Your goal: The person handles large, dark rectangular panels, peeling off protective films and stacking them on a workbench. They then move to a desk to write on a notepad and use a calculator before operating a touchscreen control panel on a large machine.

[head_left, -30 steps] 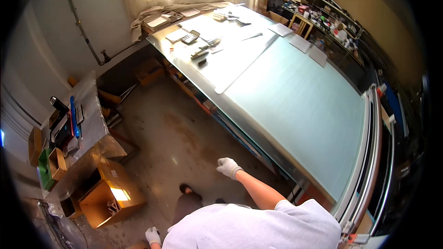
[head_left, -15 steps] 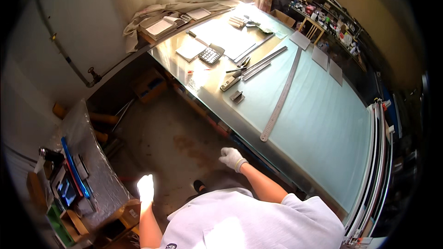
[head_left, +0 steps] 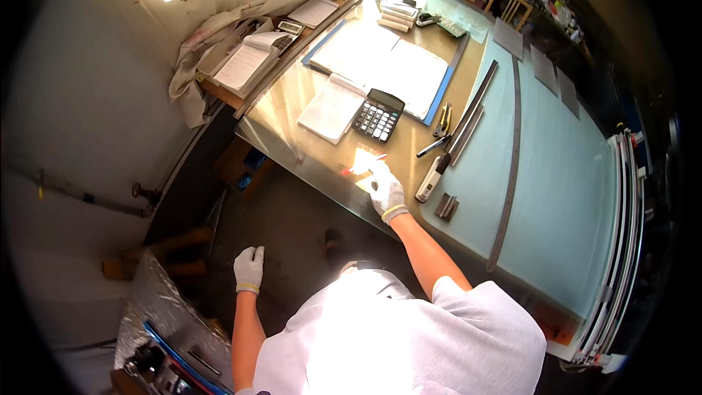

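My right hand, in a white knit glove with a yellow cuff band, rests at the near edge of the glass-topped table. Its fingertips are closed on a red pen, though bright sunlight washes out the exact contact. Just beyond are a black calculator and an open notepad. Right of the hand lie a white-and-black handheld device and a small dark metal piece. My gloved left hand hangs over the floor with fingers curled in and nothing visible in them.
A blue folder with papers, a cutter, dark metal strips and a long steel ruler lie on the table. Papers sit on the left ledge. A foil-covered surface stands lower left, long rails at right.
My right hand has moved forward from beside the table edge onto the tabletop at the pen. My left hand stays low, out of the bright sunlight now. The whole view has shifted.
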Tool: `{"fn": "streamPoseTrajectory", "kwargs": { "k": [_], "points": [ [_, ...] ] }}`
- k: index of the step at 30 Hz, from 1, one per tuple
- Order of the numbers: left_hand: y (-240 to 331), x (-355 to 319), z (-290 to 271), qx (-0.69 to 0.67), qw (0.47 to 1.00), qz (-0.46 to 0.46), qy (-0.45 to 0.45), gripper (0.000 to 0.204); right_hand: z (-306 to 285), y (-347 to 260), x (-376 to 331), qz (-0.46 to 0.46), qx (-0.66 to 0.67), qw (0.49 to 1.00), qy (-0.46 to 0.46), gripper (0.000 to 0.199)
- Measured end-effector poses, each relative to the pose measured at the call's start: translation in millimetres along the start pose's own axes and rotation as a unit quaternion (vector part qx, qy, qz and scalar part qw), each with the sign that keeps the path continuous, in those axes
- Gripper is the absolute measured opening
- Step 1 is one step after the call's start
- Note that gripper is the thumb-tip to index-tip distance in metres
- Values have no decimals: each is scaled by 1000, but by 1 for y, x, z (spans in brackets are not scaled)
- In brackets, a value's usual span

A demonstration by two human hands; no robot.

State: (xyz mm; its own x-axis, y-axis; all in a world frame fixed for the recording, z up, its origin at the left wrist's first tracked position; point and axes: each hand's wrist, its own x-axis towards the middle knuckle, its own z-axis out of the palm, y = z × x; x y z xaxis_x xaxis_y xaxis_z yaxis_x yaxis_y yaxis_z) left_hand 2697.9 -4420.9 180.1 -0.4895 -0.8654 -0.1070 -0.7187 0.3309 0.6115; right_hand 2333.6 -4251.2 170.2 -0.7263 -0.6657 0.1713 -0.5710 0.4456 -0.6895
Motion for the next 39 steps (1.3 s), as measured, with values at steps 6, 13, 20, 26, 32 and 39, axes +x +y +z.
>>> {"fn": "streamPoseTrajectory", "kwargs": {
  "k": [6,13,20,26,32,39],
  "points": [
    [-38,112,-34,-5,999,-34,37,39,35,-3,70,-17,-256,964,-77,31],
    [8,274,-18,7,970,207,125,18,48,-1,68,-37,-272,962,-14,42],
    [73,417,12,172,832,509,-140,74,63,-89,87,148,-204,950,185,20],
    [113,458,38,119,754,598,-243,77,111,-147,103,254,-78,902,341,12],
    [128,467,44,103,718,631,-275,75,157,-125,137,209,-141,921,298,26],
    [138,473,50,101,707,633,-301,74,184,-96,155,245,-256,911,212,33]
  ]
}}
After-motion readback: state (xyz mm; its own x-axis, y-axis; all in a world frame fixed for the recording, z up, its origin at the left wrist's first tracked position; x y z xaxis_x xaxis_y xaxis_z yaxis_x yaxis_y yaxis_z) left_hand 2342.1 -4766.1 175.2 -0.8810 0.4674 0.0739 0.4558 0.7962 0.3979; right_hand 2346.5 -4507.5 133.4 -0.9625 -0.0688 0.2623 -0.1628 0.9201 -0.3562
